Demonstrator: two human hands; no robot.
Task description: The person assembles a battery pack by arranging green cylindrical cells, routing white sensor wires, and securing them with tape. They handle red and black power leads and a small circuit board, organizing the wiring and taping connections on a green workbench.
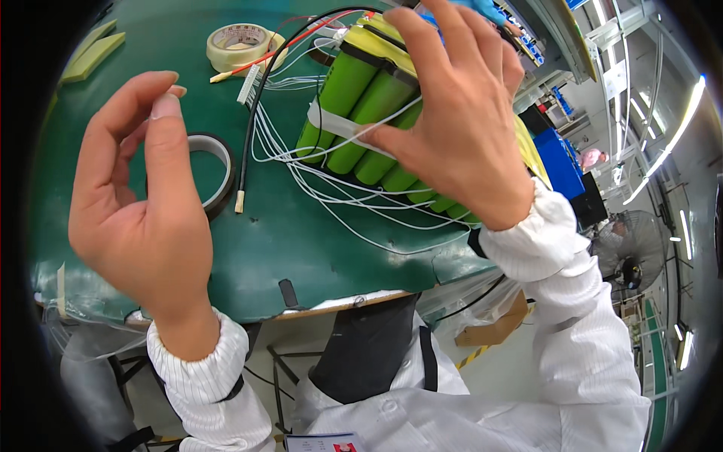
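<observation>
Green and ridged, the pack (369, 109) lies on the smooth table (279, 260); the right hand (463, 128) grips across it, thumb on a whitish strip (331, 122), probably to steady it. Thin, slack white wires (290, 160) spill alongside. The left hand (139, 181), loosely curled, visibly holds nothing beside the dark, ring-shaped tape (228, 177).

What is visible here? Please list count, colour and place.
battery pack: one, green and yellow, centre
translucent strip: one, whitish, on pack's side
wires: several, white, by pack
connector: one, white, left of pack
black cable: one, black, left of pack
red cable: one, red, top
pale tape: count unclear, cream, top
dark tape roll: one, dark, left
pads: at least two, yellowish, upper left
table: one, green, beneath pack
fan: one, dark, right
background items: many, mixed, right
sleeves: two, white, bottom
left hand: one, bare, left
right hand: one, bare, on pack
</observation>
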